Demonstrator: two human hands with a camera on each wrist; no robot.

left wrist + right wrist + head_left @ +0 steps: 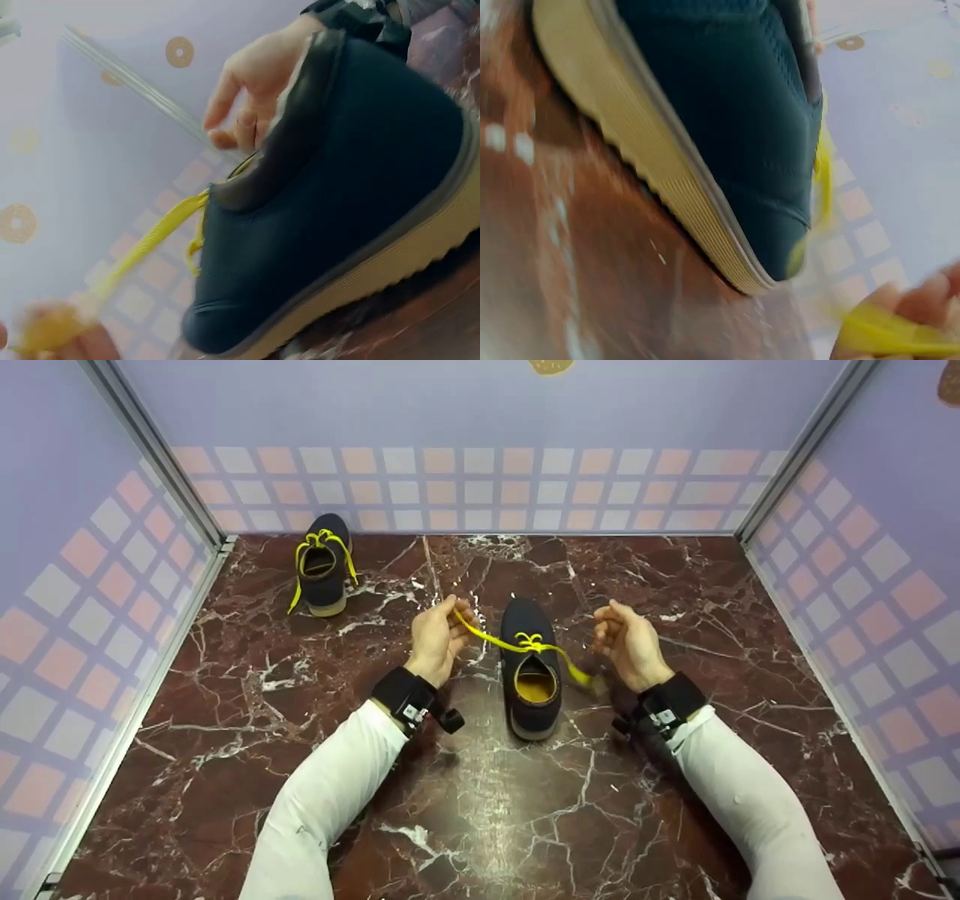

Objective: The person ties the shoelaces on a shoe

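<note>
A dark shoe (528, 619) with a yellow inside stands between the hands, toe pointing away, its yellow lace in a small loose bow. In the head view, the left hand (435, 641) pinches one end of the yellow shoelace (487, 637) and stretches it leftward from the shoe. To the right, the right hand (634, 645) is raised with fingers loosely bent. The other lace end (577, 673) hangs blurred, apart from that hand in the head view. In the right wrist view, a blurred yellow strip (892, 334) crosses in front of the fingers.
A second dark shoe (327, 585) with tied yellow laces stands at the back left of the marbled tabletop (480, 825). Pale purple panels (480, 412) with checkered bands enclose the back and both sides.
</note>
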